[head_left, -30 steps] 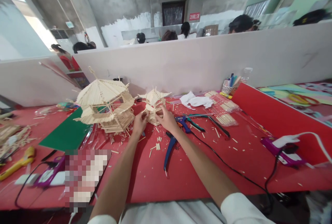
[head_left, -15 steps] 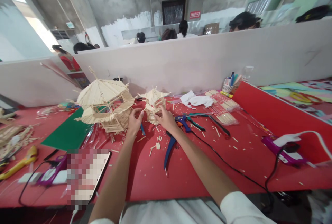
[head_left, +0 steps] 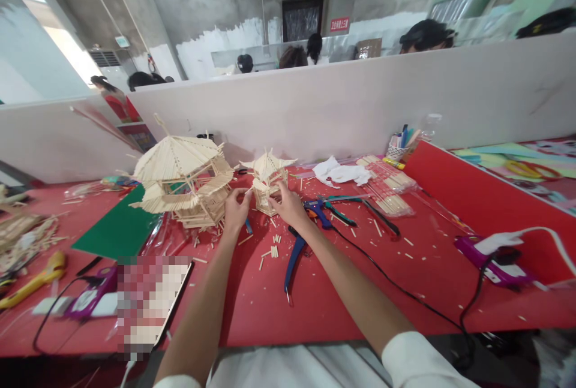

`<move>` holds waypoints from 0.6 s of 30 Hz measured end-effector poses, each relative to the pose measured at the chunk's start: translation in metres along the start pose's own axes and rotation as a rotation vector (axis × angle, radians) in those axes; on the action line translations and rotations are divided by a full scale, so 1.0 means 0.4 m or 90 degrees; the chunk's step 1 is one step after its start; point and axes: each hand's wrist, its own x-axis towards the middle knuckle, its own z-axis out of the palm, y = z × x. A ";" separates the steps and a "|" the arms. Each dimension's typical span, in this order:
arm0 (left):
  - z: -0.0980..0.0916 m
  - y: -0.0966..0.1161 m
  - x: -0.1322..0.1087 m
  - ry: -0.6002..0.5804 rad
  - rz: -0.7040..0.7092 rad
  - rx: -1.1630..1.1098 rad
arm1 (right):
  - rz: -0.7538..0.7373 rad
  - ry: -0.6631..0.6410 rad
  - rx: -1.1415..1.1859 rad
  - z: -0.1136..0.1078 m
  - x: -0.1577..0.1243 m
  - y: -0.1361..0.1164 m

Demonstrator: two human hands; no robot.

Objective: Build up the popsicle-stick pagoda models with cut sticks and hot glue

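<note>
A small pavilion model (head_left: 267,177) made of thin wooden sticks stands on the red table (head_left: 342,292). My right hand (head_left: 290,207) grips its lower right side, fingers curled against the wall. My left hand (head_left: 236,211) is at its left, fingertips pinched close to the model's base; what the pinch holds is too small to make out. A bigger stick pavilion (head_left: 182,181) stands just to the left, partly on a green sheet (head_left: 117,229).
Loose stick pieces litter the table near my hands. Blue cutters (head_left: 294,256), a blue glue gun (head_left: 317,211) with a black cord, a purple glue gun (head_left: 490,262), stick packets (head_left: 389,190), a white cloth (head_left: 339,173) and a pen cup (head_left: 398,147) lie right. Other people sit beyond the white partition.
My left hand drew back from the small pavilion half a second ago, then returned to its left side. My right hand has stayed on the model.
</note>
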 end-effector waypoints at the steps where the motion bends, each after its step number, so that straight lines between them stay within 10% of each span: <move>1: 0.000 0.000 0.001 -0.001 0.000 0.003 | 0.000 0.001 0.003 0.000 0.000 0.000; 18: 0.001 0.014 -0.004 0.011 0.005 0.032 | 0.005 -0.006 0.003 -0.005 0.000 -0.008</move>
